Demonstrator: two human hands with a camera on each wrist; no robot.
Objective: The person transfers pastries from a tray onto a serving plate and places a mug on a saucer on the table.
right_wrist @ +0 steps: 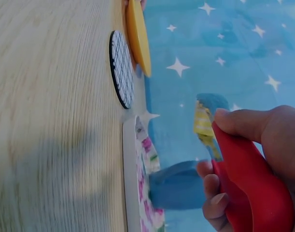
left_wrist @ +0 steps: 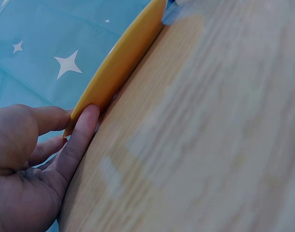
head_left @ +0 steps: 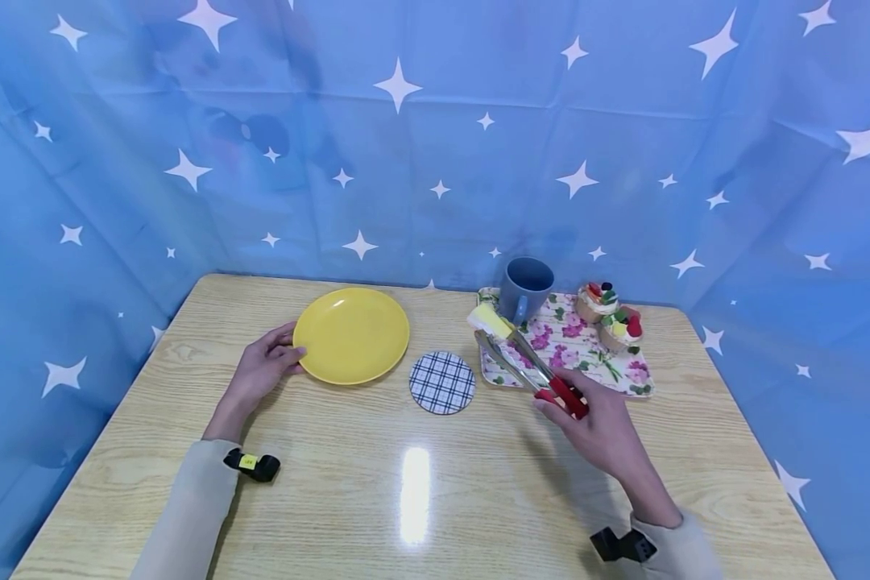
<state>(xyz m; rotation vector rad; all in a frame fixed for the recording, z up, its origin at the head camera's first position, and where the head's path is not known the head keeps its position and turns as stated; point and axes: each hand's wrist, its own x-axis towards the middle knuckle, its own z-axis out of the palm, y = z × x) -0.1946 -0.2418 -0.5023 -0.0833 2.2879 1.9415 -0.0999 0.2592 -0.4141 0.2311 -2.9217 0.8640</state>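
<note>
At the left, the rim of a round yellow plate (head_left: 351, 336) is pinched by my left hand (head_left: 264, 366). The left wrist view shows fingers on both faces of the plate's edge (left_wrist: 113, 67), close over the table. My right hand (head_left: 600, 423) grips metal tongs with red handles (head_left: 567, 395). Between the tong tips is a small yellow and white piece, like a cake slice (head_left: 490, 321), held up above the left end of a floral tray (head_left: 493, 377). In the right wrist view the yellow piece (right_wrist: 203, 120) shows past the red handles (right_wrist: 251, 179).
A blue-grey mug (head_left: 526, 288) stands at the back left of the tray. Two fruit-topped cupcakes, one the front cupcake (head_left: 619, 332), sit on its right side. Between plate and tray lies a round checked coaster (head_left: 442, 383). A blue starry curtain (head_left: 435, 145) hangs behind the wooden table (head_left: 333, 483).
</note>
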